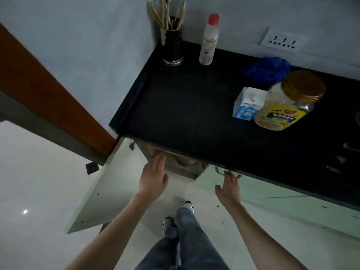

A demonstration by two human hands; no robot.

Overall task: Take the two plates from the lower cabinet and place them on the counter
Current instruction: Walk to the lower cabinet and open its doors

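A gold-lidded jar touches a milk carton — blue cloth behind (crumpled).

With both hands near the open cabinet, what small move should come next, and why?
Probably reach the left hand deeper into the lower cabinet: its door is swung open, pale dishes show dimly inside, and both hands, the right hand too, are empty.

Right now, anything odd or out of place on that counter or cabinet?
Nothing spilled or broken. The blue crumpled item lies loose on the counter; jar, carton and bottle stand upright. The cabinet door hangs open.
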